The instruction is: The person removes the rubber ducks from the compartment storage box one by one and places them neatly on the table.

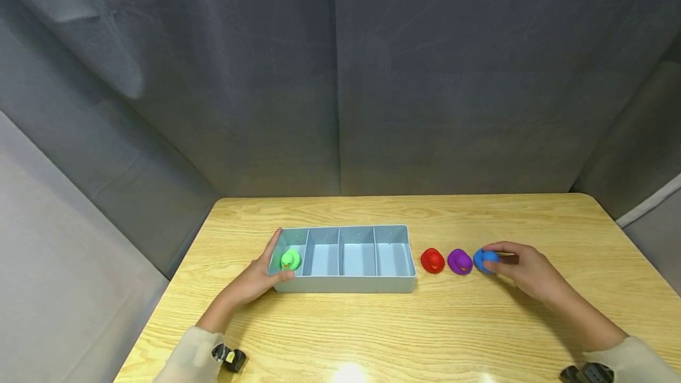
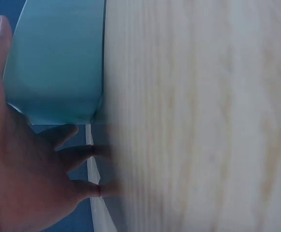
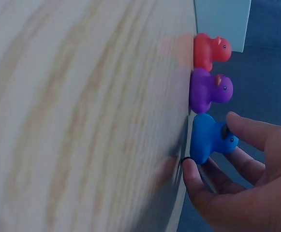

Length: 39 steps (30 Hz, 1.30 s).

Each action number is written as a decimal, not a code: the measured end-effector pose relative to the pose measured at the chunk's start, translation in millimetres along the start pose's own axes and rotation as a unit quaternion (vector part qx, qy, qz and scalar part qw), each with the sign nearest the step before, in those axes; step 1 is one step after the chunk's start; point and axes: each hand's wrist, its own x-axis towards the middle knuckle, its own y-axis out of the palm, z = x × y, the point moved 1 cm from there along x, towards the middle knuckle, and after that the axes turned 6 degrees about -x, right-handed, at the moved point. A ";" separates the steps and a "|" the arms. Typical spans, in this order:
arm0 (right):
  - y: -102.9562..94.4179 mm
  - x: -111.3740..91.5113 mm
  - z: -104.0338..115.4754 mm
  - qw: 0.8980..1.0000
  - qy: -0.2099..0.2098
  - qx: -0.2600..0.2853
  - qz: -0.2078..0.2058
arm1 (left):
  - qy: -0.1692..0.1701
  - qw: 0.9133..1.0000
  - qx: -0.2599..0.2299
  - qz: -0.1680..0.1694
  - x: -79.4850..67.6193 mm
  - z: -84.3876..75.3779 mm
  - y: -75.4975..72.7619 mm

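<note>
At lower right, the right hand point(image 1: 524, 266) grips the blue duck point(image 1: 482, 260) in curled fingers, best lifted straight up clear of the purple duck point(image 1: 460, 262), while the left hand point(image 1: 252, 280), fingers outstretched, steadies the tray point(image 1: 346, 285)

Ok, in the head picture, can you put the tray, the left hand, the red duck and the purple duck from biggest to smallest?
1. The tray, easily largest
2. The left hand
3. The red duck and the purple duck: they look about alike, so I won't rank them

wooden table point(image 1: 330, 327), grey curtain point(image 1: 436, 87) behind
</note>
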 end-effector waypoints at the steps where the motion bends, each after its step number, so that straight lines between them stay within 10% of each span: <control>1: 0.5 0.0 -0.6 1.000 0.000 0.000 0.001 | -0.001 1.000 -0.001 0.001 0.1 0.1 -0.2; 21: -5.9 2.6 6.2 1.000 0.011 -0.010 0.007 | -0.019 1.000 -0.005 0.001 -0.9 -2.3 0.9; 39: -2.9 9.7 59.1 0.999 -0.025 0.019 -0.005 | -0.019 1.000 -0.013 0.003 -2.3 -2.9 0.7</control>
